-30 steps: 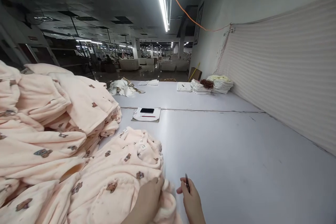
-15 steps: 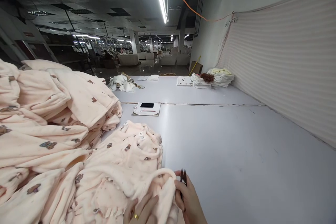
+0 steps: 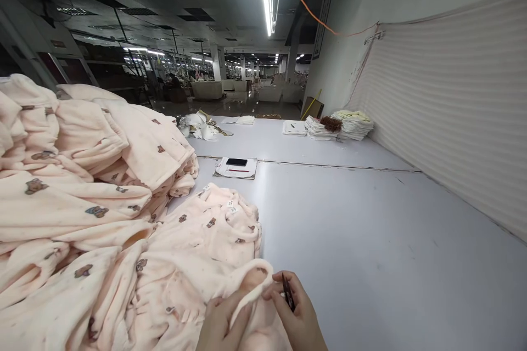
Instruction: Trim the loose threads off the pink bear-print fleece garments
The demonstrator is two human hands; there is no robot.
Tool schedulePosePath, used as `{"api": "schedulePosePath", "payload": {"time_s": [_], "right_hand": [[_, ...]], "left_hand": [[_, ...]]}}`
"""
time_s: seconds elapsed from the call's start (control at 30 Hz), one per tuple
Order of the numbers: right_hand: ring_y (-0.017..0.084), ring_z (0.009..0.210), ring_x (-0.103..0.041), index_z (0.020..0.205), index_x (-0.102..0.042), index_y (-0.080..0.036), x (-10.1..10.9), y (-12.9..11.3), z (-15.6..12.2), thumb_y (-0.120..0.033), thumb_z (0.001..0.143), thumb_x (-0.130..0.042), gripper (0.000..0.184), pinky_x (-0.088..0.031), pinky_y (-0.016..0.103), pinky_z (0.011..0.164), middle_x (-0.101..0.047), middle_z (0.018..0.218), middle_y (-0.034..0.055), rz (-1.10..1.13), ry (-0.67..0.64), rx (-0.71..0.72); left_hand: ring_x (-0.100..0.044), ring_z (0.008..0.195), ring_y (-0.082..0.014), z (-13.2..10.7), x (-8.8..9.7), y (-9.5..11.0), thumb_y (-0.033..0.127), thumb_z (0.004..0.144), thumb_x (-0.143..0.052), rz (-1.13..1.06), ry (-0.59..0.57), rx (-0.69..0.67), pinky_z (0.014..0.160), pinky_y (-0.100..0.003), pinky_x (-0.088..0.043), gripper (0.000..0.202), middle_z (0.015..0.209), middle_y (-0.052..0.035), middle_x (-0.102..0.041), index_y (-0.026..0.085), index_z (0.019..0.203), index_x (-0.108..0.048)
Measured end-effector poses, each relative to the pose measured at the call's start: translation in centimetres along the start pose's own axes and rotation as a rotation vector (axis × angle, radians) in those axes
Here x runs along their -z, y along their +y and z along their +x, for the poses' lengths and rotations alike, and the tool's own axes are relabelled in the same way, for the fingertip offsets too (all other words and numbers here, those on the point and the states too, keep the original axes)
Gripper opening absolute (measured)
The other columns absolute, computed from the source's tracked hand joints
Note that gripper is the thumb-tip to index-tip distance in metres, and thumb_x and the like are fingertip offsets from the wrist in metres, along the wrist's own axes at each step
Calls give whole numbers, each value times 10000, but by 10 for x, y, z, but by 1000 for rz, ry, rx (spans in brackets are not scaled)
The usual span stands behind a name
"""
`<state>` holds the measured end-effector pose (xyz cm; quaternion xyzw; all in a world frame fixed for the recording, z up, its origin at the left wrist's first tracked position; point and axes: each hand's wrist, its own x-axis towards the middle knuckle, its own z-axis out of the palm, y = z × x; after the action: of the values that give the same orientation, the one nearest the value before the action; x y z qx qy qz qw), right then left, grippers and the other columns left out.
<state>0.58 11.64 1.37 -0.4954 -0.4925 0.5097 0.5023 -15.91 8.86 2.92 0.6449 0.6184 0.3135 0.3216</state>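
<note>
A pale pink plush garment (image 3: 177,290) with a small bear print lies in front of me, its open hem standing up in a loop. My left hand (image 3: 224,321) grips the near side of that loop, fingers pressed on the cloth. At the loop's right edge, my right hand (image 3: 298,310) keeps dark thread snips (image 3: 287,293) in its curled fingers, the points upward. Its thumb and fingertips are close to the hem; whether they pinch it I cannot tell. Another pink garment with white neck labels (image 3: 233,207) lies flat just beyond.
A high heap of similar pink garments (image 3: 90,159) fills the left side. On the pale table (image 3: 370,241) lie a clipboard (image 3: 251,175) with a phone (image 3: 236,162) and a red pen (image 3: 237,170). Folded white cloth stacks (image 3: 352,125) stand far right, beside a striped curtain (image 3: 453,93).
My left hand has risen and now grips the hem. The snips have turned in my right hand, their blades no longer spread in view. The camera view has shifted slightly left.
</note>
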Motion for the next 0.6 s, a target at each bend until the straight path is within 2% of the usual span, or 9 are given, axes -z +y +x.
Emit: {"api": "schedulePosePath", "payload": {"time_s": [0.1, 0.23, 0.33, 0.43, 0.53, 0.6], "right_hand": [[160, 709, -584, 857, -594, -218, 1, -2, -4, -356, 790, -594, 153, -445, 229, 654, -599, 769, -1, -197, -26, 113], [171, 694, -605, 931, -666, -253, -1, 0, -17, -411, 844, -540, 219, -434, 234, 619, -627, 781, 17, -491, -7, 242], [184, 691, -633, 976, -677, -271, -9, 3, -24, -417, 878, -490, 256, -431, 242, 603, -652, 778, 23, -621, 46, 287], [191, 674, -641, 934, -696, -283, -15, 3, -24, -407, 901, -448, 279, -430, 249, 594, -661, 756, 20, -693, 86, 281], [186, 684, -640, 897, -709, -280, -15, 1, -22, -425, 886, -478, 274, -440, 242, 606, -669, 751, 14, -631, 56, 230], [181, 688, -639, 860, -714, -266, -11, -2, -21, -443, 871, -505, 274, -448, 236, 615, -672, 737, 11, -540, -9, 189]], "left_hand": [[-572, 1122, -260, 2, 9, -1, 493, 877, -449, -257, -63, 129, 1003, -377, -414, 393, 1160, -26, -692, 254, 1095, -672], [-584, 1114, -262, 0, 12, 0, 494, 872, -471, -472, -80, 118, 1013, -375, -426, 430, 1152, -54, -696, 207, 1130, -661], [-577, 1129, -256, -6, 12, 3, 488, 872, -473, -406, -55, 80, 1027, -359, -410, 411, 1155, -48, -699, 222, 1103, -685], [-573, 1135, -266, -12, 10, 4, 477, 865, -467, -296, -15, 90, 1020, -384, -413, 397, 1167, -40, -696, 251, 1102, -691], [-581, 1101, -280, -20, 12, 4, 446, 852, -473, -192, 8, 131, 1001, -425, -425, 365, 1149, -16, -704, 285, 1093, -695], [-594, 1071, -270, -30, 23, 3, 426, 845, -500, -147, -12, 181, 974, -402, -454, 323, 1105, -5, -718, 290, 1053, -707]]}}
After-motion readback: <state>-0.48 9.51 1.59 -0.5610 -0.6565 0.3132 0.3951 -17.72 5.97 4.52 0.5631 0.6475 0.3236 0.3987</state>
